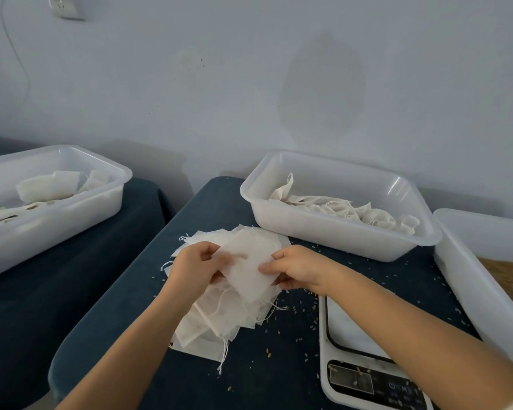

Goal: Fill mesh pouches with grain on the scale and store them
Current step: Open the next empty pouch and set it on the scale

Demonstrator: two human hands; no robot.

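A white mesh pouch [249,261] is held flat above a loose pile of empty pouches [216,318] on the dark blue table. My left hand [197,266] pinches its left edge and my right hand [298,269] pinches its right edge. A white digital scale [353,344] lies at the lower right, partly hidden under my right forearm. The grain [507,269] shows as a tan patch in the bin at the far right.
A clear bin [338,232] behind the pile holds crumpled empty pouches. Another bin [51,214] on the left table holds filled pouches. The grain bin's wall [468,279] stands close to the scale. Loose grains are scattered over the dark cloth.
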